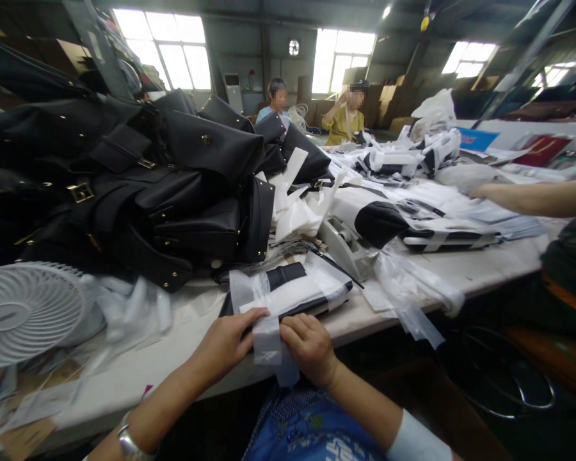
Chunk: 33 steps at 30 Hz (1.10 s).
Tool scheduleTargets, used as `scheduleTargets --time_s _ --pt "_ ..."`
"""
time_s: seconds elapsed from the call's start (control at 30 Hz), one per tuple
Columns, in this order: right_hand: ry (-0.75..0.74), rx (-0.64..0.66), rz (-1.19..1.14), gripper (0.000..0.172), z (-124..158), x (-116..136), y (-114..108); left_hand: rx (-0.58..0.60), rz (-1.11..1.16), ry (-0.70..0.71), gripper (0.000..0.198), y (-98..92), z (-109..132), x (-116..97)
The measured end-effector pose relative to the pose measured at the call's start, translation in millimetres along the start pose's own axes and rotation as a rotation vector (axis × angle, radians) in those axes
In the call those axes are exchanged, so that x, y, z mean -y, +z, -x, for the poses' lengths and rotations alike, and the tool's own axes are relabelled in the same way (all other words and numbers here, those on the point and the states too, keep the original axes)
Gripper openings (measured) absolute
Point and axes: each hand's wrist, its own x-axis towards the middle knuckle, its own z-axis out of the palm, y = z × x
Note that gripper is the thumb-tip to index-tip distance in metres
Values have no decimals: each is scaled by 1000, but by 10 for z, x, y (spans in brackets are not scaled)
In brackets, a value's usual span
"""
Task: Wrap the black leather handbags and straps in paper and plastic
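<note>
A flat black leather bag [288,274], partly wrapped in white paper [292,291], lies at the table's front edge before me. From its near side a translucent wrapping strip [267,342] hangs over the edge. My left hand [228,336] is at the strip's left side, thumb and forefinger closed on its edge. On the right side my right hand [310,349] has its fingers curled in against the strip and the bag's near edge. The fingertips of the right hand are partly hidden.
Black leather bags [196,186] are heaped at the left behind a white fan [24,314]. A grey tape dispenser [348,250] and a wrapped bag [441,234] stand at the right. A co-worker's arm [532,195] reaches in from the right; two people sit across the table.
</note>
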Motion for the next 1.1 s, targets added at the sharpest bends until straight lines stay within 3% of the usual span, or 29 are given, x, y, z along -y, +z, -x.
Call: scheduleTargets --time_s 0.1,0.2,0.3,0.4,0.57,0.73,1.0,1.1 --pt "23 14 -16 30 1 27 43 -25 -55 66 55 68 71 2" --pt "25 37 -54 25 69 24 -20 -68 -119 126 63 182 139 48" --pt "37 -21 -117 15 125 2 -118 -117 -166 173 64 286 177 100" --pt "-34 -92 -151 23 68 -41 -177 -158 -195 205 66 340 188 128" --pt "-286 -51 -189 18 -156 -146 -244 -186 -211 231 59 342 182 143" --pt "-250 -19 -246 16 -108 -181 -295 -197 -197 217 50 307 180 112" --pt "-370 38 -108 18 -6 -265 -173 -220 -162 187 46 309 172 82" --pt "-300 90 -194 21 79 -240 -177 -225 -146 185 45 329 174 103"
